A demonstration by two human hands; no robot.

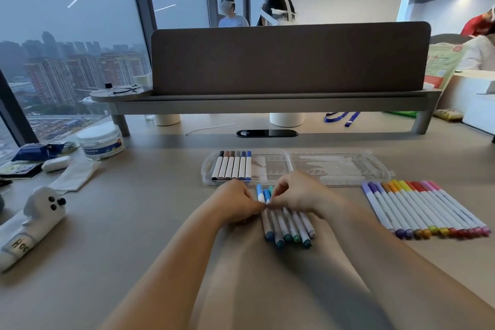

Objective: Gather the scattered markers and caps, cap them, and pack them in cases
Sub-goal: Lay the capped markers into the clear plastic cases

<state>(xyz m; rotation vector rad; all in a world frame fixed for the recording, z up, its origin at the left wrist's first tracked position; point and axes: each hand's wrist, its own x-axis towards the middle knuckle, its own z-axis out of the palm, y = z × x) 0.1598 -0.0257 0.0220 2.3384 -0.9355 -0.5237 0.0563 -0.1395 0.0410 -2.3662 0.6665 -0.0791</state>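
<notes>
In the lower middle of the frame, we see two bare forearms reaching forward over a tan surface point(134, 222). The left hand point(235, 203) and right hand point(297, 193) meet fingertip to fingertip, both with fingers curled. Between them they pinch the upper ends of the blue-green markers point(286, 225), a small bunch lying side by side on the surface with their coloured ends toward us. The right hand covers the middle of the bunch. A few blue caps point(261, 193) poke up between the two hands; we cannot tell which marker each hand has hold of.

Just above the hands lies an open clear case point(340, 169), its two halves spread flat. The left half holds the packed markers point(231, 166), a row with dark, brown, grey and blue caps.

At the right of the frame, the rainbow markers point(426, 211) lie in a neat capped row, running from purple through orange to pink.

At the left edge rests a white plush toy point(34, 222), and above it stands a plastic jar point(101, 142).
</notes>
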